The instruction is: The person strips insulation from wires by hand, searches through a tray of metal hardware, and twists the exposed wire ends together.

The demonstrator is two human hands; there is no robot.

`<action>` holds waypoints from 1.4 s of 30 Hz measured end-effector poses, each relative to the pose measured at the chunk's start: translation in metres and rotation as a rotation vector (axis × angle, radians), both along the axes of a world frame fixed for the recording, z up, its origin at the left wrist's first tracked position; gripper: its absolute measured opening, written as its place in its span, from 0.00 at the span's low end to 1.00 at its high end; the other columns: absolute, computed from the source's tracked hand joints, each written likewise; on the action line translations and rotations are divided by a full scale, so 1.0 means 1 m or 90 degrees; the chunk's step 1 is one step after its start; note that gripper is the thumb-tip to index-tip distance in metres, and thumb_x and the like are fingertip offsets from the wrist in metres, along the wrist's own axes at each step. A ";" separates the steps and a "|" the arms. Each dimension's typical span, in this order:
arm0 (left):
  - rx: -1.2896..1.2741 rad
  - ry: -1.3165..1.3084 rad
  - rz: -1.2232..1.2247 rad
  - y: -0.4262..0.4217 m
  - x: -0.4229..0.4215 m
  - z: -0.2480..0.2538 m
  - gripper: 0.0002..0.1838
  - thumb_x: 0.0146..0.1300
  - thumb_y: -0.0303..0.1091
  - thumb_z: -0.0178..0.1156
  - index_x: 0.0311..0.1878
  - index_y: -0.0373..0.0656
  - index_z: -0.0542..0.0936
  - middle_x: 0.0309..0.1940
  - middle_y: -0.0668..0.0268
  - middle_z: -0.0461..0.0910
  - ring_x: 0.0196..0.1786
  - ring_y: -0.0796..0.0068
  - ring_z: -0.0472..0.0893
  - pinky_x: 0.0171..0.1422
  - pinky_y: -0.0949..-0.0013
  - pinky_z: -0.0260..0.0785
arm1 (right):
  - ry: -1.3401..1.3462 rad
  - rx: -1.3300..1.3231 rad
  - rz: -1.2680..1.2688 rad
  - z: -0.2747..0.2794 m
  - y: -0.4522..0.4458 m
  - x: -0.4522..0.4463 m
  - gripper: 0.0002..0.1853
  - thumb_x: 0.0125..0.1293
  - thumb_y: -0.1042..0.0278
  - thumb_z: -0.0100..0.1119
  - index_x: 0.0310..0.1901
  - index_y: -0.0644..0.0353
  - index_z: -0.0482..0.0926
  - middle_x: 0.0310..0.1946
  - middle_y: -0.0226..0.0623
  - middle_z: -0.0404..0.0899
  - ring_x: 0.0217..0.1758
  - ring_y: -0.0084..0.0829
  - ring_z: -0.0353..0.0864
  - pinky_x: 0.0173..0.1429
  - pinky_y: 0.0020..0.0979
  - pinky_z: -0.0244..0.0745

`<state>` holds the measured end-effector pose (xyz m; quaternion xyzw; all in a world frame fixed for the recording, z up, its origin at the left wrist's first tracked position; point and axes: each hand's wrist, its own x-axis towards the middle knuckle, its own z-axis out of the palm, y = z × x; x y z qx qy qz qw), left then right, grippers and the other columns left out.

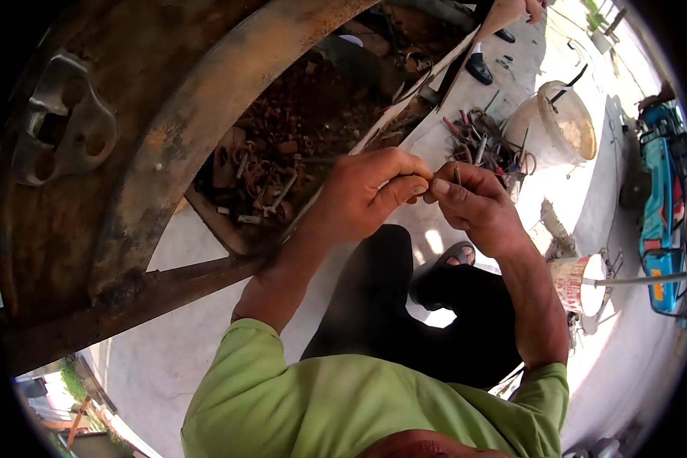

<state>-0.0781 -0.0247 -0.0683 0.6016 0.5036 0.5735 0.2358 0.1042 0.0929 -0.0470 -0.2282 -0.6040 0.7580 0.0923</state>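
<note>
My left hand [366, 191] and my right hand [477, 202] meet fingertip to fingertip in front of my knees. The fingers of both are pinched closed. A thin, dark piece [457, 174] stands up at the fingers of my right hand. Whatever lies between the fingertips of my left hand is too small and hidden to name. Left of my left hand, a rusty metal tray [214, 221] holds several bolts and small rusty parts [271, 172].
A large rusty metal frame [175, 122] fills the upper left. Pliers and other tools [481, 141] lie beside a white bucket [549, 126]. A smaller container [578, 284] and a teal machine [660, 206] are at the right. Another person's shoe [478, 69] shows at the top.
</note>
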 end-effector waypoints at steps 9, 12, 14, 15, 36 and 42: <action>-0.031 -0.163 -0.003 0.007 0.001 -0.011 0.12 0.67 0.22 0.65 0.52 0.34 0.80 0.38 0.59 0.86 0.39 0.72 0.87 0.45 0.70 0.81 | 0.081 -0.139 0.005 -0.016 0.013 -0.009 0.08 0.75 0.65 0.58 0.40 0.60 0.77 0.34 0.31 0.81 0.21 0.12 0.56 0.25 0.19 0.50; -0.024 -0.124 0.004 0.007 -0.007 -0.014 0.10 0.69 0.23 0.63 0.51 0.33 0.79 0.37 0.61 0.84 0.38 0.73 0.86 0.45 0.71 0.80 | 0.073 -0.102 -0.003 -0.019 0.015 -0.017 0.08 0.75 0.66 0.59 0.40 0.62 0.78 0.33 0.29 0.81 0.22 0.13 0.61 0.26 0.20 0.55; -0.093 -0.176 0.001 0.003 -0.009 -0.013 0.07 0.71 0.23 0.61 0.49 0.34 0.78 0.36 0.62 0.82 0.39 0.76 0.84 0.48 0.71 0.79 | 0.101 0.109 -0.026 -0.029 0.017 -0.019 0.07 0.71 0.69 0.61 0.41 0.64 0.81 0.32 0.30 0.83 0.24 0.16 0.68 0.28 0.20 0.60; -0.086 -0.191 0.013 0.003 -0.007 -0.013 0.06 0.72 0.24 0.60 0.49 0.34 0.78 0.35 0.63 0.82 0.37 0.77 0.83 0.46 0.71 0.79 | 0.112 0.216 -0.038 -0.031 0.017 -0.021 0.06 0.70 0.70 0.62 0.41 0.64 0.83 0.32 0.31 0.83 0.25 0.17 0.71 0.29 0.21 0.63; -0.289 -0.099 -0.102 -0.134 0.005 -0.018 0.07 0.59 0.17 0.65 0.40 0.34 0.81 0.30 0.61 0.84 0.32 0.73 0.84 0.36 0.71 0.76 | 0.220 0.665 -0.139 -0.012 0.020 -0.055 0.07 0.60 0.80 0.67 0.41 0.70 0.82 0.32 0.40 0.82 0.32 0.28 0.85 0.33 0.25 0.80; -0.546 -0.281 0.313 -0.281 -0.038 0.009 0.09 0.63 0.21 0.65 0.46 0.33 0.81 0.35 0.64 0.84 0.34 0.76 0.83 0.41 0.71 0.77 | 0.150 0.558 -0.109 -0.017 0.020 -0.050 0.08 0.63 0.76 0.67 0.42 0.70 0.82 0.33 0.42 0.83 0.33 0.28 0.85 0.36 0.26 0.81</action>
